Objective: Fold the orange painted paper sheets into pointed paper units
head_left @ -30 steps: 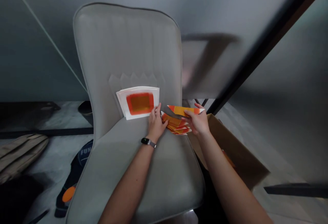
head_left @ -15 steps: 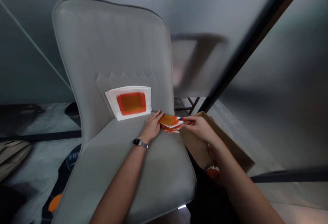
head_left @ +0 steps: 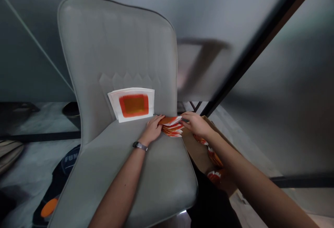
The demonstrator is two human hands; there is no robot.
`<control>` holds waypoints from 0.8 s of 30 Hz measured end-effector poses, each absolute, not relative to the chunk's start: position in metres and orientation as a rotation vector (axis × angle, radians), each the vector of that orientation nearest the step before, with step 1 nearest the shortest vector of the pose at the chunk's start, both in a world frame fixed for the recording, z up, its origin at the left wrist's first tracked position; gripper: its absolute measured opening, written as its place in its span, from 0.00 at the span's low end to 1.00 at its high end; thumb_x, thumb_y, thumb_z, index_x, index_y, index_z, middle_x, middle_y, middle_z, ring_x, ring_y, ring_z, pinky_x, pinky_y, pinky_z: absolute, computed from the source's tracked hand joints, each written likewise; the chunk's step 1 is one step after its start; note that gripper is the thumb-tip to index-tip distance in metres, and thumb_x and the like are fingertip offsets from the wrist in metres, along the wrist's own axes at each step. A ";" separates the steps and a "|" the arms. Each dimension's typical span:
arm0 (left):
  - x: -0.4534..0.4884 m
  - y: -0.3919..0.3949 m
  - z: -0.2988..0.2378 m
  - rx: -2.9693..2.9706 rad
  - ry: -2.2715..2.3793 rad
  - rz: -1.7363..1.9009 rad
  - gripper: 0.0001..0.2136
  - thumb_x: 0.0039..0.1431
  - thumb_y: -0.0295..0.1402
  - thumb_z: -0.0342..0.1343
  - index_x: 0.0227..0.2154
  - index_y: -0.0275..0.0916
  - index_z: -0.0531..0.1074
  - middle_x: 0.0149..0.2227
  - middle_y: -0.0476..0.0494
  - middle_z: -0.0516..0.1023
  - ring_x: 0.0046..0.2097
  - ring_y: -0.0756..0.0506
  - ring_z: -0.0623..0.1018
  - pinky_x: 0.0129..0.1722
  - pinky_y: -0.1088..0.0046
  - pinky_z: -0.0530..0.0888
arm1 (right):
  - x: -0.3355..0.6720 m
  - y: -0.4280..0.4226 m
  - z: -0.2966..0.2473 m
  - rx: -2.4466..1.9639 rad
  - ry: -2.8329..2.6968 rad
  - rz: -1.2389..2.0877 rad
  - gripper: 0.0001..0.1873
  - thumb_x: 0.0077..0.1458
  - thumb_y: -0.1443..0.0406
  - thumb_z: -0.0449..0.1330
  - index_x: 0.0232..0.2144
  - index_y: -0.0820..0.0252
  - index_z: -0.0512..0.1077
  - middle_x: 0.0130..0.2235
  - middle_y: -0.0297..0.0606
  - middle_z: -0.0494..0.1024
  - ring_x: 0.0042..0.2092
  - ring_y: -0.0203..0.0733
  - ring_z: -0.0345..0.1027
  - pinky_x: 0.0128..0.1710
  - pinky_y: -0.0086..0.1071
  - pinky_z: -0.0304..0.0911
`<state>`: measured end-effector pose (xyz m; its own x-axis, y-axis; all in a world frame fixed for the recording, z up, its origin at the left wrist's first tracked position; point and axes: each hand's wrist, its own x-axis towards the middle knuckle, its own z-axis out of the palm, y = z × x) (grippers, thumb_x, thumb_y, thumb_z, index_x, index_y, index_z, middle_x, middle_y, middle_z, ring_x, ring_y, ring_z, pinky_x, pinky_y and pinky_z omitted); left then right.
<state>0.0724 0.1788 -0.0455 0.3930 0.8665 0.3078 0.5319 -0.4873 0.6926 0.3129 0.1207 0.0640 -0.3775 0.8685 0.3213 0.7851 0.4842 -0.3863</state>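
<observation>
A stack of folded joss paper (head_left: 172, 128), orange and gold with white edges, lies at the right side of the grey chair seat (head_left: 156, 172). My left hand (head_left: 153, 128), with a watch on the wrist, grips the stack's left end, thumb and fingers closed on the folded sheets. At the opposite end, my right hand (head_left: 194, 122) has its fingertips closed on the white edge of the top folded sheet. Behind them a stack of flat joss paper sheets (head_left: 134, 105), each white with an orange and gold square, leans against the chair back.
Right of the seat stands an open cardboard box (head_left: 191, 144) with several folded orange bundles (head_left: 214, 156) inside. A frosted glass wall with a dark frame (head_left: 261, 50) rises behind. On the floor at left are a dark bin (head_left: 71, 111) and a dark bag (head_left: 64, 172).
The top sheet is now folded over, and the stack looks fanned and taller. My right hand has shifted slightly up. More bundles in the box show as my right forearm moved right.
</observation>
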 end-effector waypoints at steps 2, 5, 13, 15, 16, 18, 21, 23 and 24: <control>0.072 0.180 -0.046 2.144 1.176 0.919 0.24 0.65 0.24 0.46 0.62 0.40 0.70 0.65 0.42 0.71 0.67 0.41 0.68 0.69 0.53 0.62 | 0.308 0.124 0.064 -1.379 -2.320 0.289 0.11 0.62 0.68 0.60 0.44 0.54 0.81 0.43 0.42 0.82 0.45 0.47 0.76 0.49 0.39 0.69; 0.071 0.180 -0.046 2.126 1.154 0.959 0.23 0.65 0.25 0.47 0.61 0.41 0.71 0.63 0.42 0.73 0.64 0.41 0.71 0.68 0.56 0.64 | 0.301 0.125 0.066 -1.395 -2.387 0.278 0.10 0.62 0.68 0.60 0.41 0.55 0.81 0.39 0.42 0.82 0.42 0.46 0.76 0.44 0.35 0.69; 0.070 0.181 -0.044 2.107 1.104 0.993 0.22 0.67 0.27 0.46 0.61 0.42 0.71 0.58 0.41 0.76 0.59 0.41 0.75 0.63 0.58 0.69 | 0.298 0.125 0.066 -1.420 -2.558 0.033 0.10 0.61 0.72 0.60 0.41 0.58 0.80 0.40 0.44 0.84 0.40 0.46 0.76 0.43 0.35 0.66; 0.070 0.181 -0.044 2.102 1.096 1.002 0.22 0.68 0.28 0.46 0.61 0.41 0.71 0.58 0.41 0.77 0.58 0.41 0.75 0.62 0.58 0.70 | 0.300 0.125 0.062 -1.399 -2.599 -0.057 0.11 0.62 0.72 0.60 0.43 0.59 0.80 0.40 0.45 0.84 0.40 0.47 0.76 0.44 0.36 0.66; 0.070 0.181 -0.044 2.099 1.102 1.000 0.22 0.68 0.28 0.46 0.61 0.42 0.71 0.58 0.41 0.77 0.58 0.41 0.75 0.62 0.58 0.70 | 0.301 0.124 0.059 -1.391 -2.597 -0.092 0.11 0.62 0.72 0.60 0.44 0.59 0.80 0.40 0.45 0.84 0.40 0.47 0.76 0.44 0.37 0.65; 0.070 0.180 -0.043 2.104 1.120 0.985 0.22 0.68 0.28 0.46 0.61 0.43 0.70 0.57 0.42 0.77 0.58 0.41 0.75 0.62 0.58 0.70 | 0.304 0.122 0.054 -1.379 -2.576 -0.138 0.11 0.63 0.71 0.59 0.43 0.59 0.80 0.40 0.45 0.84 0.39 0.47 0.76 0.43 0.37 0.66; 0.071 0.178 -0.042 2.152 1.139 0.946 0.23 0.67 0.26 0.46 0.62 0.43 0.70 0.58 0.41 0.76 0.60 0.41 0.74 0.63 0.56 0.68 | 0.306 0.118 0.045 -1.342 -2.602 -0.193 0.10 0.63 0.71 0.60 0.43 0.61 0.81 0.38 0.46 0.83 0.39 0.48 0.76 0.42 0.38 0.66; 0.072 0.177 -0.042 2.181 1.162 0.925 0.24 0.66 0.25 0.47 0.63 0.44 0.69 0.61 0.41 0.75 0.62 0.40 0.72 0.65 0.54 0.66 | 0.306 0.117 0.040 -1.264 -2.657 -0.219 0.10 0.64 0.71 0.59 0.44 0.62 0.80 0.40 0.48 0.83 0.41 0.49 0.75 0.43 0.39 0.66; 0.072 0.176 -0.042 2.192 1.175 0.916 0.24 0.66 0.25 0.47 0.63 0.45 0.69 0.62 0.42 0.74 0.63 0.40 0.71 0.66 0.53 0.65 | 0.306 0.117 0.038 -1.225 -2.671 -0.216 0.11 0.64 0.71 0.59 0.45 0.62 0.79 0.41 0.48 0.83 0.42 0.49 0.75 0.43 0.40 0.66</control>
<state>0.0718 0.1761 -0.0425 0.4056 0.8528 0.3290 0.5269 -0.5123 0.6782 0.3056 0.1172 0.0378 -0.6385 0.7325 0.2363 0.7609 0.6468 0.0511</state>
